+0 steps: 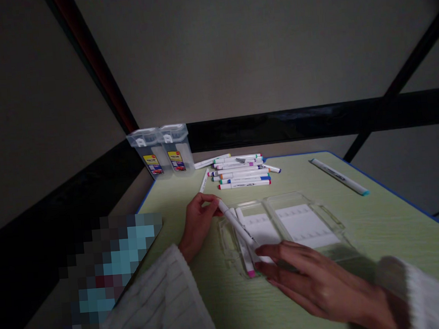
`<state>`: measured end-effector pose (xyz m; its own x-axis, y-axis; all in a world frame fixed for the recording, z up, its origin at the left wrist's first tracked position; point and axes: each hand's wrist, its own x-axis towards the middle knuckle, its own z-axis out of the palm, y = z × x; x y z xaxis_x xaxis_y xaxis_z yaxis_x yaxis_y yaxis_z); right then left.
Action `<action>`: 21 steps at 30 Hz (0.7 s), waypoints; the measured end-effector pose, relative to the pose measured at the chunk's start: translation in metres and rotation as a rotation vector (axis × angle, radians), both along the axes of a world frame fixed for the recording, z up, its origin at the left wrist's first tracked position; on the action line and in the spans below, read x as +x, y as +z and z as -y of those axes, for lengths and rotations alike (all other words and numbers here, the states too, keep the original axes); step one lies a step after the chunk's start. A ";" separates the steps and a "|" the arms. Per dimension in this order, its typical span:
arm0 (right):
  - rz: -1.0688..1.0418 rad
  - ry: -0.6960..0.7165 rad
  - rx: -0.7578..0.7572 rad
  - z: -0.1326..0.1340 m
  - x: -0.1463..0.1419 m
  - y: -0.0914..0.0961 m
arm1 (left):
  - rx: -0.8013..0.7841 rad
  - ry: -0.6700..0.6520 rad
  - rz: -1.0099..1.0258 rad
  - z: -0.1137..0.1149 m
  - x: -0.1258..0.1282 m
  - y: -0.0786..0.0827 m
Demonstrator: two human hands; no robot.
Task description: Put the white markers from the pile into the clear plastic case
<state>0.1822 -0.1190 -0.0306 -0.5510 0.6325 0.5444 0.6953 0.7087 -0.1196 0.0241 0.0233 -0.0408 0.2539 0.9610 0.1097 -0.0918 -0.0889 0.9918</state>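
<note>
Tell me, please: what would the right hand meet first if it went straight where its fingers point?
Besides the marker it holds, the right hand would probably first meet the two markers in the clear case; depth is unclear, so it might pass above.

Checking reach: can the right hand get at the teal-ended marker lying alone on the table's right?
Probably yes: only the low plastic case partly lies between the right hand and the teal-ended marker, though that hand is busy with another white marker.
</note>
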 end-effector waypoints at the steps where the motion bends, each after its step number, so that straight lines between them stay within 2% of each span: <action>1: 0.006 0.001 -0.007 0.000 0.000 -0.001 | -0.002 -0.003 -0.005 0.001 0.000 0.000; 9: 0.029 0.010 -0.034 0.002 -0.001 -0.001 | 0.009 -0.074 -0.045 0.003 0.001 0.002; 14: 0.038 0.007 -0.046 0.002 -0.001 -0.002 | 0.113 -0.084 -0.113 0.000 0.000 -0.005; 21: 0.020 0.001 -0.029 0.000 0.001 -0.004 | 0.227 -0.179 -0.195 0.000 0.000 -0.011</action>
<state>0.1831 -0.1192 -0.0345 -0.5623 0.6472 0.5148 0.6969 0.7060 -0.1264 0.0244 0.0233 -0.0519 0.4532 0.8561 0.2484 0.0636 -0.3090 0.9489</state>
